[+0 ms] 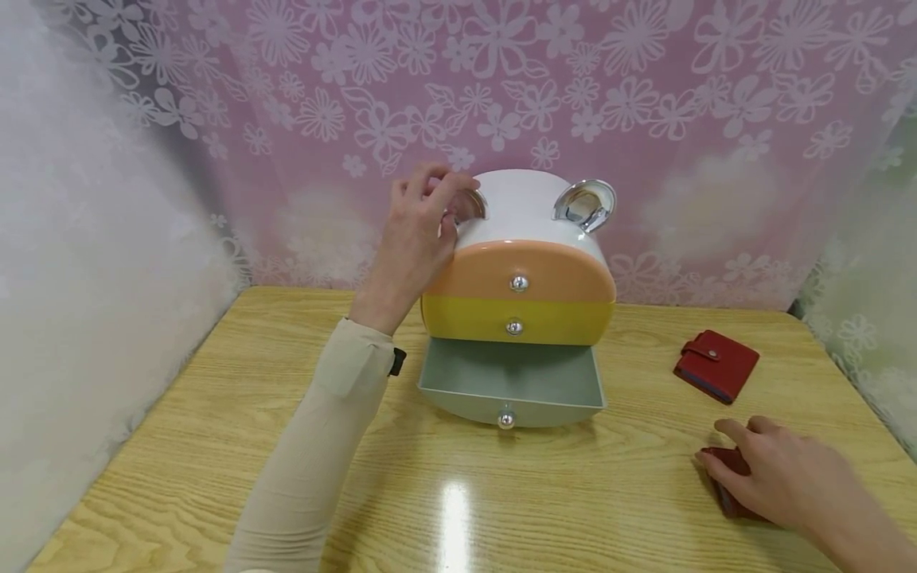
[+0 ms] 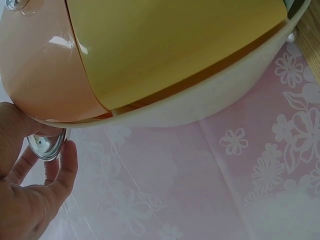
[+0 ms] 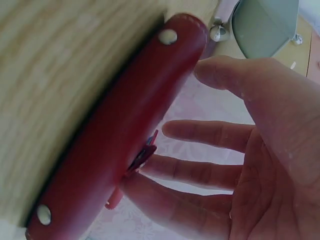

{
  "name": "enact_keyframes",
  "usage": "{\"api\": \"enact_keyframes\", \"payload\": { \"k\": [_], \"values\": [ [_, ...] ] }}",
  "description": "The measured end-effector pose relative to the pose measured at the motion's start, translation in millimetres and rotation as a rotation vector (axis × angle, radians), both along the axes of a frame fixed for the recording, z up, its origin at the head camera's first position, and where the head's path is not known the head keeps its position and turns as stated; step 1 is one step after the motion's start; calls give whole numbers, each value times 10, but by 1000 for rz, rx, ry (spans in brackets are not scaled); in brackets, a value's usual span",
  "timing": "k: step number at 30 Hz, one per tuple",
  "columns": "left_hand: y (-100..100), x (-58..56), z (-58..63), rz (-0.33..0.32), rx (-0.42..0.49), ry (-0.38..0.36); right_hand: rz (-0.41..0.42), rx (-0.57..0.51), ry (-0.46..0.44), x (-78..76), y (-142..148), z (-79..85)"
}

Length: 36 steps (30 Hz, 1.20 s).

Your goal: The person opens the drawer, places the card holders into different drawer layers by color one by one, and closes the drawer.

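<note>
A small drawer box (image 1: 526, 270) stands at the back middle, with a white top, silver ears, and orange, yellow and grey-green fronts. Its lowest, grey-green drawer (image 1: 509, 374) is pulled out, and its visible inside holds nothing. My left hand (image 1: 415, 231) holds the box's left silver ear (image 2: 47, 145), fingers curled around it. At the lower right, my right hand (image 1: 788, 469) is over a dark red wallet (image 3: 120, 120) lying on the table. Its thumb and fingers reach about the wallet, rather straight, and partly hide it in the head view.
A second red wallet (image 1: 719, 364) with a snap strap lies on the wooden table (image 1: 215, 446), right of the box and beyond my right hand. Behind the table hangs a pink flowered cloth (image 1: 344, 151); pale cloth also covers both sides.
</note>
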<state>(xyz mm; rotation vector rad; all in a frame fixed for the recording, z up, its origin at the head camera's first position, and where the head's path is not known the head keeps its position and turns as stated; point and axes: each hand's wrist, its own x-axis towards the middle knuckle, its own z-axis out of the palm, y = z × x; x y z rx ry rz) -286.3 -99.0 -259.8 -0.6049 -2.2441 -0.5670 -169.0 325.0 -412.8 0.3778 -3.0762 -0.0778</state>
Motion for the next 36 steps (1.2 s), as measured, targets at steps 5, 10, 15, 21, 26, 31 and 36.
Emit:
{"api": "enact_keyframes", "payload": {
  "k": [5, 10, 15, 21, 26, 31, 36],
  "values": [
    [8, -1, -6, -2, 10, -4, 21, -40, 23, 8, -34, -31],
    [4, -4, -5, 4, 23, 0, 90, -100, 83, -9, -71, -75],
    [7, -3, -3, 12, 17, -4, 267, -184, 192, -57, -111, -163],
    [10, -7, -14, 10, 9, -4, 324, -194, 203, -103, -110, -194],
    [12, -14, -19, -6, 10, 16, 170, -105, 90, -106, -14, -135],
    [9, -16, -23, -3, 13, 16, 119, -97, -16, -151, 73, -117],
    [5, -7, -20, 6, 14, 5, 205, -118, 31, -160, 77, -165]
  ]
}}
